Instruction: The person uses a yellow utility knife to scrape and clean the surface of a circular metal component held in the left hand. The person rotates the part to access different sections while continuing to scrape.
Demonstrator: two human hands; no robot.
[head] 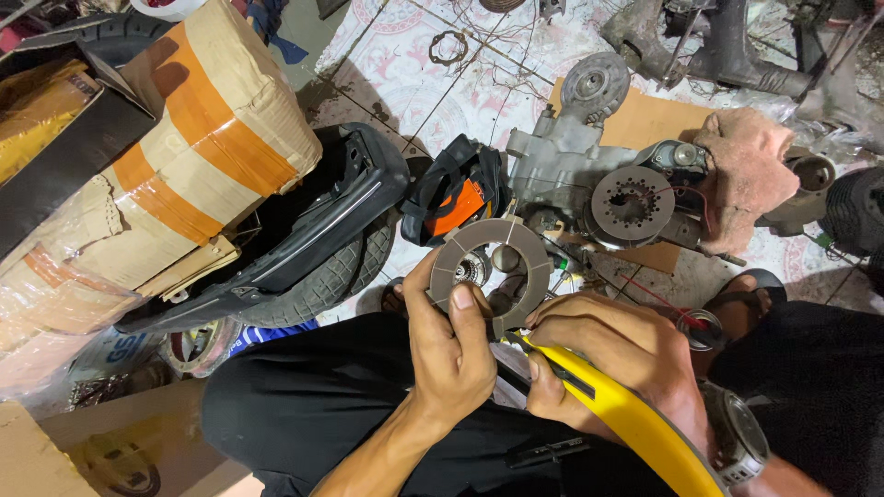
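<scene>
My left hand [448,342] holds a round grey clutch friction plate [491,273] upright by its lower rim, thumb pressed on its face. My right hand [612,364] grips a yellow-handled tool [635,419] whose dark tip points at the plate's lower right edge. A wristwatch [734,433] sits on my right wrist. Both hands hover above my knees in black trousers. Just beyond the plate lies a grey engine casing [575,166] with a slotted metal clutch disc [632,202] on cardboard.
A black tyre with a plastic fairing [318,235] lies to the left beside a taped cardboard box [184,138]. An orange and black part [456,198] rests behind the plate. A pinkish rag [750,170] lies at right. The floor is patterned tile.
</scene>
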